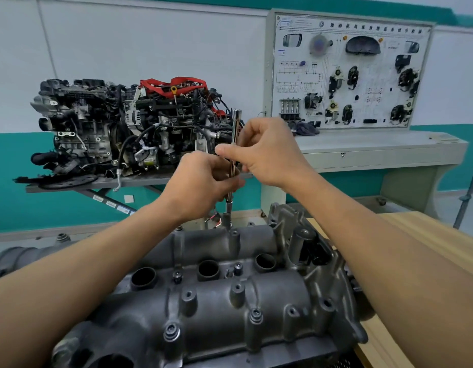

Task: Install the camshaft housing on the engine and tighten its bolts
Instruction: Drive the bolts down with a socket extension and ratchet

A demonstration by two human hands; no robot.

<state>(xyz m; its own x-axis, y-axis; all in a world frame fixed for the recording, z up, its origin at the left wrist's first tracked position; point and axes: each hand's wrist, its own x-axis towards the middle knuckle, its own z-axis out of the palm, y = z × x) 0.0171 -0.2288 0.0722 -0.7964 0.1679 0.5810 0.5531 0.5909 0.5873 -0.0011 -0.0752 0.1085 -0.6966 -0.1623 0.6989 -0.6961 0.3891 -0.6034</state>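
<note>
The grey cast camshaft housing (211, 309) lies across the engine in front of me, with three round plug wells along its middle and bolts (172, 332) seated in several bosses. A long chrome extension bar (235, 128) stands upright, its socket (226, 217) set on a boss at the housing's far edge. My left hand (203, 181) grips the bar's lower part. My right hand (267, 152) pinches the bar higher up with thumb and fingers. The middle of the bar is hidden behind both hands.
A wooden bench top (415, 235) runs along the right of the engine. Behind, a complete engine with red parts (129, 123) sits on a metal stand. A training display board (349, 70) stands on a grey cabinet at the back right.
</note>
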